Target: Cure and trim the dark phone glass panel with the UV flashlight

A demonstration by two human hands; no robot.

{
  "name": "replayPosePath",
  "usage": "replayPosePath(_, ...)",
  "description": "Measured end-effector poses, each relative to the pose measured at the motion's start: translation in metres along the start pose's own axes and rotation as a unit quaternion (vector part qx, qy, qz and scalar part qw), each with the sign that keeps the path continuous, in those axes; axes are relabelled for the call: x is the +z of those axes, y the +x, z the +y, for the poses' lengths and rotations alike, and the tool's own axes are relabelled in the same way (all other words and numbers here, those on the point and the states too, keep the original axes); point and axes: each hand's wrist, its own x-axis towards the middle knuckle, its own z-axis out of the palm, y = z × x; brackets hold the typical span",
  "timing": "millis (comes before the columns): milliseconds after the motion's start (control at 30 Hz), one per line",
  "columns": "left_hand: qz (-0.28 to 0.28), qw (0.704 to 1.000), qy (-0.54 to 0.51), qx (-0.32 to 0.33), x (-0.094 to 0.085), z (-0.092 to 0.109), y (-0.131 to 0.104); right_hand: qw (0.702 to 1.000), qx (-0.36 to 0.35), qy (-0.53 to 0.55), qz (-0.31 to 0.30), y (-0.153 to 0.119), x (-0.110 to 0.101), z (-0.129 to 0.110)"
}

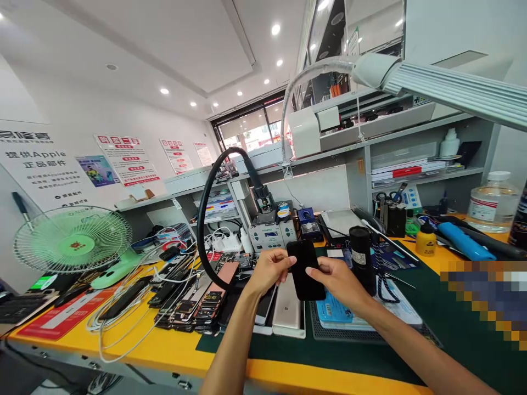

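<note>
Between my two hands is a smartphone with a dark screen, held up over the bench and facing me. My left hand pinches its upper left edge, thumb on the front. On the right side, my right hand grips it with the thumb over the screen and the fingers hidden behind. Beneath the hands lies a gold phone back with an "mi" logo, in a white tray. A blue packet rests on a grey mat just right of the held phone.
Stacks of phone parts and white cables cover the left of the yellow bench. A green fan stands far left. A black hose arches behind my left arm. A black cylinder and a yellow bottle stand to the right.
</note>
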Motion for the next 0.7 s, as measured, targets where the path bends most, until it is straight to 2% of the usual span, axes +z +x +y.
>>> replayPosePath(100, 0.007, 0.998, 0.058, -0.005, -0.015, 0.016, -0.004, 1.0, -0.015, -0.006, 0.011, -0.002, 0.002, -0.001)
replayPosePath(200, 0.02, 0.989, 0.148, -0.022, -0.045, 0.033, 0.0, 0.999, -0.031, -0.011, 0.036, -0.002, 0.003, -0.001)
replayPosePath(267, 0.009, 0.97, 0.234, -0.063, -0.064, 0.035, 0.006, 0.998, -0.039, -0.015, 0.053, -0.001, 0.002, -0.001)
replayPosePath(367, -0.052, 0.914, 0.37, -0.157, -0.084, 0.02, 0.016, 0.996, -0.049, -0.019, 0.068, -0.001, 0.0, -0.001)
replayPosePath(433, -0.075, 0.869, 0.45, -0.192, -0.092, 0.005, 0.021, 0.996, -0.053, -0.018, 0.066, -0.001, 0.0, -0.001)
replayPosePath(567, -0.086, 0.795, 0.561, -0.215, -0.099, -0.019, 0.029, 0.996, -0.06, -0.016, 0.06, -0.001, 0.0, 0.002)
replayPosePath(700, -0.118, 0.748, 0.607, -0.242, -0.103, -0.029, 0.039, 0.996, -0.061, -0.013, 0.064, 0.001, 0.001, 0.007)
